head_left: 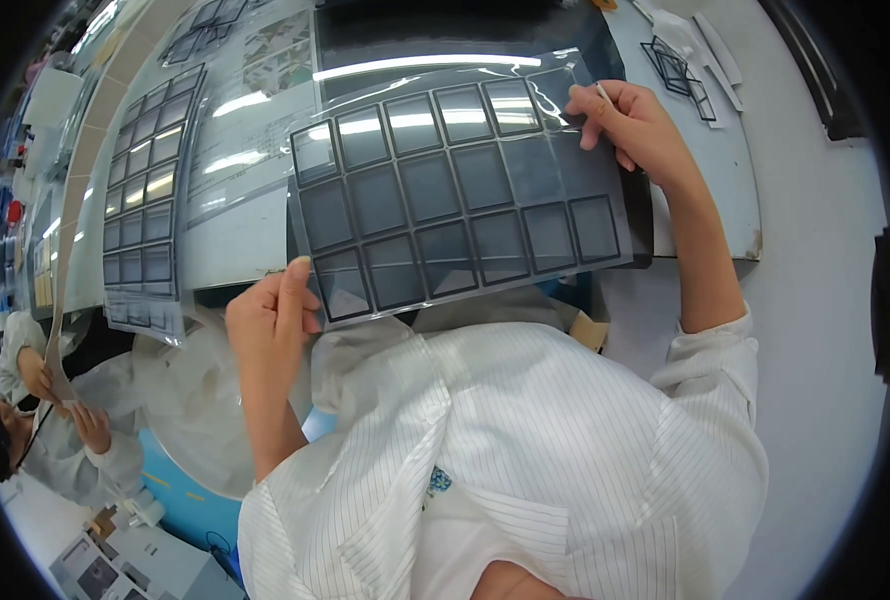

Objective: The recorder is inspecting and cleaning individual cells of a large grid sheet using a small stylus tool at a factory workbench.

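Observation:
A clear plastic sheet [565, 165] carries rows of thin black rectangular frames [430, 180], and lies tilted in front of me. Toward its upper right corner the film is bare. My left hand [273, 312] pinches the sheet's lower left corner between thumb and fingers. At the upper right corner, my right hand [633, 128] is closed with its fingertips at the film's edge. A thin white stick-like piece [602, 93] shows at those fingertips; I cannot tell its kind.
Another framed sheet [145, 190] lies on the table to the left. Loose black frames [675, 70] and white strips [717, 60] lie at the far right. A dark panel [445, 35] is behind the sheet. Another person [55, 410] sits at lower left, beside a bag-lined bin [200, 420].

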Tool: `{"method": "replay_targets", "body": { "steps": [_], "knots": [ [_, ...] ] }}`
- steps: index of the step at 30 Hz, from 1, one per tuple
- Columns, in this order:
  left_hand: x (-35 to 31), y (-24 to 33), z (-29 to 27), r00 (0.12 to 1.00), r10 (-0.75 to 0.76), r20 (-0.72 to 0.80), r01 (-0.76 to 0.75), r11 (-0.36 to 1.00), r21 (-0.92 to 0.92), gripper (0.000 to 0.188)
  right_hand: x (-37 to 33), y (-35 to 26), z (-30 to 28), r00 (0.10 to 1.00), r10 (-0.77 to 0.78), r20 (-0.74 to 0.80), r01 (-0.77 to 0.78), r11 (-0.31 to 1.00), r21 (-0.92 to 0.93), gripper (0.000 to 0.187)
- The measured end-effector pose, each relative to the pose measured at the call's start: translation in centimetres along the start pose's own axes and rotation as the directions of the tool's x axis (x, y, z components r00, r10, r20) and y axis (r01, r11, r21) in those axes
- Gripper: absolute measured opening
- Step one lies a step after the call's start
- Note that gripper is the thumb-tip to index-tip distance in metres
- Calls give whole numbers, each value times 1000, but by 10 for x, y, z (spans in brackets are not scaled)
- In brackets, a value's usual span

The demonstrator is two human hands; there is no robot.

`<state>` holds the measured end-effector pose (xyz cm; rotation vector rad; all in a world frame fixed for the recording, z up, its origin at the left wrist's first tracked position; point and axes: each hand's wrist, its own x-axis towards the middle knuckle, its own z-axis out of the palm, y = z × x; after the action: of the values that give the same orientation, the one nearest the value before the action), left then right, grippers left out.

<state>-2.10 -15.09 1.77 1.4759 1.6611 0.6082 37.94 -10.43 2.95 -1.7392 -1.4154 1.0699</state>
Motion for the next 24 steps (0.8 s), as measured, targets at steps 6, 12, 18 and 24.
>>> {"method": "replay_targets", "body": {
  "steps": [6, 12, 18, 24],
  "knots": [
    [15, 32, 6, 910, 332, -247, -279, 933, 227, 34, -2, 2, 0, 1000, -27, -10, 27, 1000, -6, 29],
    [59, 84, 35, 712, 702, 16, -690, 697, 195, 22, 0, 18, -1, 981, -190, -40, 191, 981, 38, 22],
    [159, 127, 84, 472, 839, 270, -878, 476, 56, 55, -1, 9, 1, 938, -346, -11, 346, 938, -4, 19],
    [188, 149, 120, 389, 648, 655, -700, 670, -248, 45, -7, 6, 0, 964, -259, -52, 263, 962, 80, 21]
  ]
}}
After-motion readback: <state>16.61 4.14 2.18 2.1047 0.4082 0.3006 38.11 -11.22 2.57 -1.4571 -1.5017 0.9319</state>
